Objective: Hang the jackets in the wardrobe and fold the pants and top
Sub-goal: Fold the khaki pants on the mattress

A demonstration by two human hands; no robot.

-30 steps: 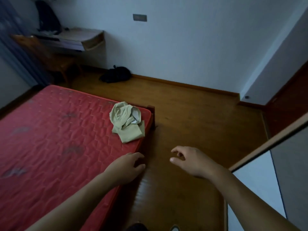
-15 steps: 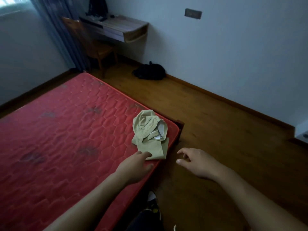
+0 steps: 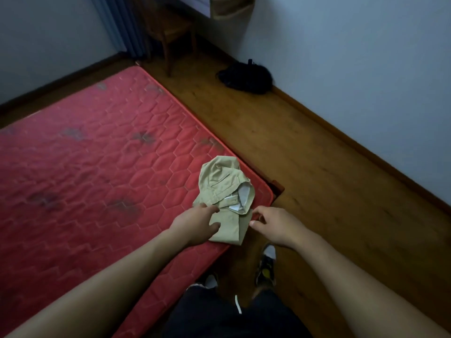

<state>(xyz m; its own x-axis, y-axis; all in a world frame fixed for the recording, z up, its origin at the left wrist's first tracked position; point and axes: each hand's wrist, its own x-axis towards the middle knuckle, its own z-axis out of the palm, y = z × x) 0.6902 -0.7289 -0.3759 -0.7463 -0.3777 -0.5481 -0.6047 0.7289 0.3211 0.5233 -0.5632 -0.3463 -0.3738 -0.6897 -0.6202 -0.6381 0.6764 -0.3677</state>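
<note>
Both hands have been brought forward to the khaki garment (image 3: 225, 184). Left hand (image 3: 195, 225) is laid on its near edge, fingers loosely spread, likely for steadying; right hand (image 3: 275, 225) is curled at the right edge, a pinch unconfirmed. Crumpled, white lining exposed, it lies at the red mattress (image 3: 97, 167) corner.

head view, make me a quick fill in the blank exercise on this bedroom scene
1. The left hand and right hand both reach the crumpled khaki ____.
2. That garment lies near a corner of the ____ mattress.
3. A black bag sits on the floor against the ____.
4. Beside the curtain stands a wooden ____.

Missing words: pants; red; wall; chair.
</note>
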